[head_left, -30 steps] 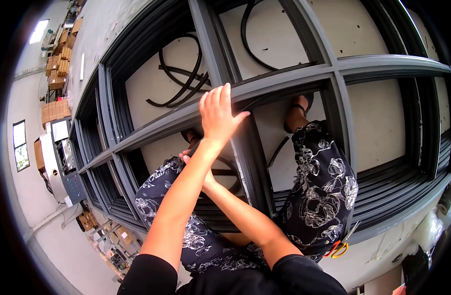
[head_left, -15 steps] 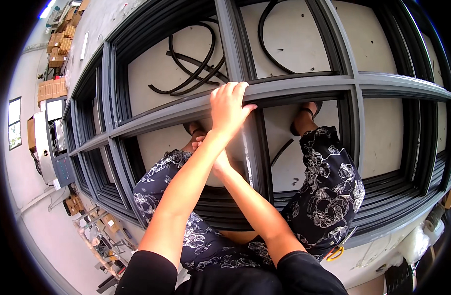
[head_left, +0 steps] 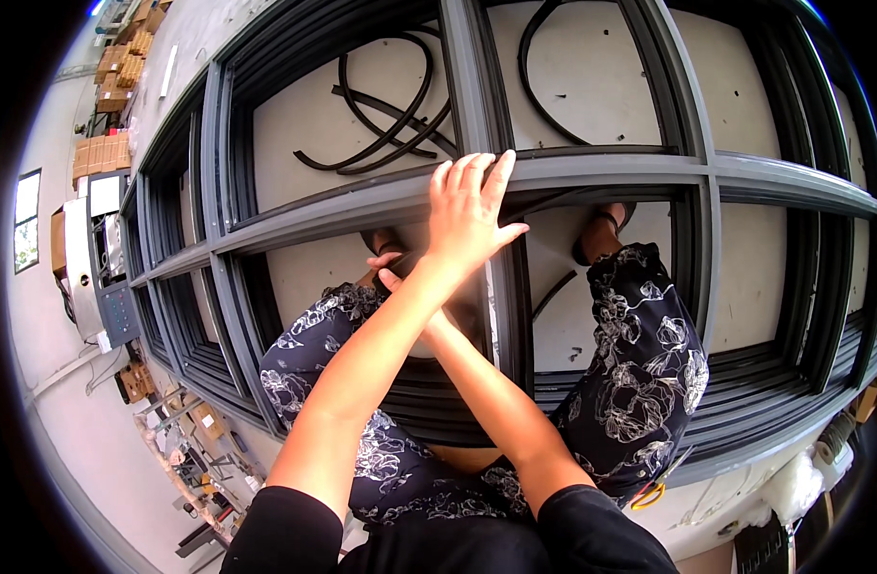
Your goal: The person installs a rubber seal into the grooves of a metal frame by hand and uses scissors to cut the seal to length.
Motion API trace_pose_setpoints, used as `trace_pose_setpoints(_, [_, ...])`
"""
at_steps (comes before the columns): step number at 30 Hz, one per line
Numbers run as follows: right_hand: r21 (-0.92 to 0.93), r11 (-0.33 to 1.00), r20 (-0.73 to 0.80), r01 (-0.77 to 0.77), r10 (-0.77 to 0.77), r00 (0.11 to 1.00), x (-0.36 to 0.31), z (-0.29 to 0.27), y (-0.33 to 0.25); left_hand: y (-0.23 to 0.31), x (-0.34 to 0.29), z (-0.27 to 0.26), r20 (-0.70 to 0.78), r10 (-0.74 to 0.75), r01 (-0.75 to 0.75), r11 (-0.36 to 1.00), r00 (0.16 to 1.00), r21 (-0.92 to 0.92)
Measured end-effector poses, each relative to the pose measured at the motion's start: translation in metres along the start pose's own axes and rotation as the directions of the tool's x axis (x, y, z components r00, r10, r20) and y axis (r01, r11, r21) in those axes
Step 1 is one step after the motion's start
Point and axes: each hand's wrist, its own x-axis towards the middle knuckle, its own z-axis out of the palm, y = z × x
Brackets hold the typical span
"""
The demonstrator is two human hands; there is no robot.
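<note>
Stretched across the long grey crossbar [head_left: 601,170] of a window-like metal frame, my left hand [head_left: 465,215] lies with its fingers spread and thumb out to the right. The bar is under its fingertips. My right arm crosses beneath the left one. My right hand [head_left: 389,272] is mostly hidden behind the left forearm, below the bar. Two of its fingertips show beside a dark patch I cannot make out. A thin black strip [head_left: 553,198] curves under the bar, right of my left hand. The upright bar [head_left: 501,287] runs down between my legs.
Black rubber-like strips [head_left: 429,77] lie looped on the floor inside the frame's far openings. My feet stand within the near openings. Yellow-handled scissors [head_left: 649,495] are beside my right knee. Cardboard boxes [head_left: 102,153] and a machine [head_left: 121,311] stand left; a white bag [head_left: 792,493] lies right.
My left hand has spread its fingers from a closer grip and shifted slightly right along the bar. The right fingertips have moved apart. The view has shifted slightly.
</note>
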Motion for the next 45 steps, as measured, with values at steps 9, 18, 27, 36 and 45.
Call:
trace_pose_setpoints(9, [0.115,0.991,0.104,-0.064,0.052,0.993,0.006,0.013,-0.033,0.057,0.046,0.041,-0.104,0.181,-0.155,0.962,0.978,0.225])
trace_pose_setpoints(18, [0.054,0.996,0.009,-0.065,0.065,0.998,0.006,0.009,-0.024,0.054,0.053,0.067,-0.250,0.254,-0.206,0.958,0.934,0.200])
trace_pose_setpoints(27, [-0.211,0.974,-0.140,-0.078,0.049,0.989,0.003,-0.003,-0.013,0.059,0.053,0.052,-0.212,0.235,-0.189,0.957,0.948,0.219])
trace_pose_setpoints(36, [-0.192,0.970,-0.143,-0.148,0.122,0.982,0.003,-0.010,-0.017,0.055,0.052,0.047,-0.191,0.147,-0.143,0.989,0.971,0.035])
trace_pose_setpoints(45, [-0.156,0.985,-0.148,-0.067,0.044,0.988,0.002,-0.012,-0.014,0.068,0.063,0.044,-0.075,0.069,-0.063,0.995,0.995,0.077])
